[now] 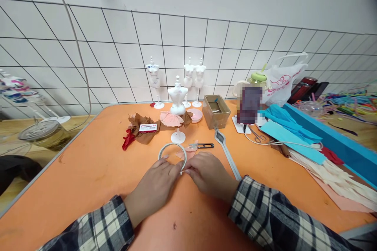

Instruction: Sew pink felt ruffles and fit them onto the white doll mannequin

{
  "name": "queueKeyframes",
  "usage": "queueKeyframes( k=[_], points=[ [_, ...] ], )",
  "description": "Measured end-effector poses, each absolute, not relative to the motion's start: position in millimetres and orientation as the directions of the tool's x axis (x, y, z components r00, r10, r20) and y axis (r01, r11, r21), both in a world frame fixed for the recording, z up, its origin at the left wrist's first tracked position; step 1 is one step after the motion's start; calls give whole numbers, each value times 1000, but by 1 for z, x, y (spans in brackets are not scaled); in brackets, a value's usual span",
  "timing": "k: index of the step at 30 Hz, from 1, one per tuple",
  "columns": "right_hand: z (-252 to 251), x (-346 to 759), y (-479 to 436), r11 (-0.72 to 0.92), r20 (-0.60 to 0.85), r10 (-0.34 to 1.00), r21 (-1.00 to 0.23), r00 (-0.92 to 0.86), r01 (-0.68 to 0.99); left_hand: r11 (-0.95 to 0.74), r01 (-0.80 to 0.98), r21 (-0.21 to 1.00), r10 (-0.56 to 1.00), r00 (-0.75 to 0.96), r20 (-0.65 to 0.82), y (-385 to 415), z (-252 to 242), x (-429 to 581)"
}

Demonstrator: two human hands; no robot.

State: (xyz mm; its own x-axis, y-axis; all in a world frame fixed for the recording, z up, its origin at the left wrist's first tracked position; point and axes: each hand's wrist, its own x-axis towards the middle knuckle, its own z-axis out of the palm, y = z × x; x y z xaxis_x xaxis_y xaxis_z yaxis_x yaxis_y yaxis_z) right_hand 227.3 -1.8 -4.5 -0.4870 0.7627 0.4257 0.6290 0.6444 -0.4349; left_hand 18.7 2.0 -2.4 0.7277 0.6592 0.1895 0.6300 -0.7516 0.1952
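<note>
My left hand (157, 184) is closed round the near side of a thin roll of white tape (171, 144) on the orange table. My right hand (207, 174) pinches a small pale end of the tape at the roll's near right edge. The fingertips of both hands almost meet there. Just beyond the roll lie black-handled thread snips (203, 146) and pink fabric scraps. Behind it stands a small white dress form (177, 98) with a pink gathered skirt (171, 119) about its lower part.
Several more dress forms (153, 72) stand by the wall. Brown crumpled fabric (141, 137) lies left, under a small box (148, 128). A cardboard box (217, 115), pink dish (196, 115), grey strap (228, 153), scissors (257, 136) and blue fabric (294, 125) are on the right.
</note>
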Motion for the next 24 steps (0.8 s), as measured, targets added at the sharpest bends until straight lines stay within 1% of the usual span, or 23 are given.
queueKeyframes(
  k=[2, 3, 4, 5, 6, 7, 8, 10, 12, 15, 20, 22, 24],
  points=[
    [-3, 232, 2, 508, 331, 858, -662, -393, 552, -726, 666, 171, 688, 696, 207, 4, -3, 16],
    [-2, 238, 7, 441, 308, 893, -740, -328, 508, -701, 687, 188, 712, 666, 220, 5, -2, 14],
    [-1, 245, 12, 387, 302, 921, -788, -247, 480, -677, 703, 217, 735, 635, 238, 6, -1, 12],
    [-1, 252, 19, 358, 319, 933, -803, -165, 476, -658, 710, 252, 753, 606, 258, 8, 0, 10],
    [-1, 260, 26, 359, 352, 929, -772, -117, 525, -644, 709, 289, 765, 582, 277, 11, 1, 10],
    [-2, 267, 33, 382, 398, 910, -689, -119, 616, -635, 700, 327, 772, 563, 295, 13, 3, 10],
    [-4, 272, 38, 406, 410, 896, -595, -173, 693, -631, 686, 363, 776, 549, 310, 16, 4, 11],
    [-10, 276, 46, 437, 363, 887, -459, -285, 774, -617, 652, 440, 786, 526, 325, 23, 4, 19],
    [-17, 272, 49, 458, 285, 885, -395, -368, 796, -591, 625, 509, 804, 506, 312, 28, 1, 29],
    [-25, 263, 47, 458, 233, 888, -389, -396, 799, -532, 644, 550, 840, 486, 243, 34, -3, 41],
    [-25, 267, 43, 384, 223, 922, -418, -317, 823, -403, 757, 515, 900, 431, 71, 34, -3, 39],
    [-22, 272, 42, 347, 230, 935, -436, -270, 830, -374, 767, 521, 912, 405, 57, 34, -2, 34],
    [-18, 273, 39, 321, 270, 940, -497, -208, 806, -359, 741, 567, 917, 392, 68, 34, -3, 31]
  ],
)
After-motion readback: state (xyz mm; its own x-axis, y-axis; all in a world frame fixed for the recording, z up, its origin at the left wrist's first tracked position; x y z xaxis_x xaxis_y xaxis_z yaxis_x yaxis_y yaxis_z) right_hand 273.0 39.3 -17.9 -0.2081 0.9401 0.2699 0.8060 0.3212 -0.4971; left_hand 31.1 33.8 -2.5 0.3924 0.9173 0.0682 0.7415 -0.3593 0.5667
